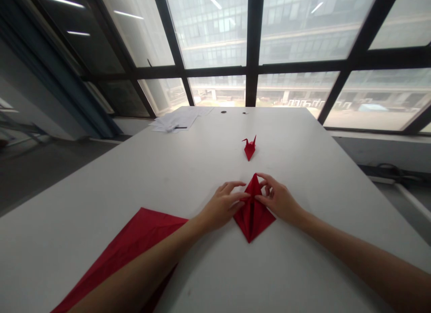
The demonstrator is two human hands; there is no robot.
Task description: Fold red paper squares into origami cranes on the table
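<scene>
A folded piece of red origami paper (257,219), kite-shaped with a dark slit down its middle, lies on the white table in front of me. My left hand (225,203) holds its left side, fingers bent over the upper left edge. On the other side my right hand (276,197) grips it, the index finger at the top tip and the thumb near the centre. Just beyond my hands stands a finished red paper crane (249,149). Under my left forearm lies a larger red paper sheet (134,234), partly hidden by the arm.
The white table (319,169) reaches toward tall windows with dark frames (253,48). Loose white papers (178,120) with a dark pen-like item lie at its far left. A dark round hole (223,112) shows near the far edge. At the left hangs a blue curtain (57,66).
</scene>
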